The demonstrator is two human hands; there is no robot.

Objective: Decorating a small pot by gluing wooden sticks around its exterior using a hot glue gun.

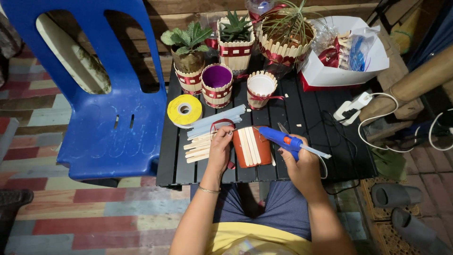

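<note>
My lap sits nearest, yellow shirt and grey shorts, and from it my arms reach up to the low black slatted table (302,163); my left hand (221,147) is closed around the side of the small terracotta-coloured pot (253,147), fingers curled on its left wall to keep it lying steady near the table's front; my right hand (302,163) is wrapped tight round the blue glue gun (282,138), its nozzle pointing left at the pot's upper edge, just beside the three pale craft sticks (248,146) already lying side by side on the pot; to do this well, I judge, the nozzle should run a thin line close alongside the last stick, the pot held still, and my left fingers kept off the fresh glue; the loose sticks (198,150) lie touching my left wrist, with pale glue rods (214,122) above them and the yellow tape roll (184,110) just beyond, so a reach left is short but crowded; the finished stick-clad pots (216,85) and plants stand well back, leaving a bare strip of table to the right of the gun; the gun's cord trails right towards the white plug adapter (351,107), and I judge it could snag; the blue plastic chair (108,108) presses against the table's left edge; the front edge lies just under my wrists, so the pot has little room towards me.
</note>
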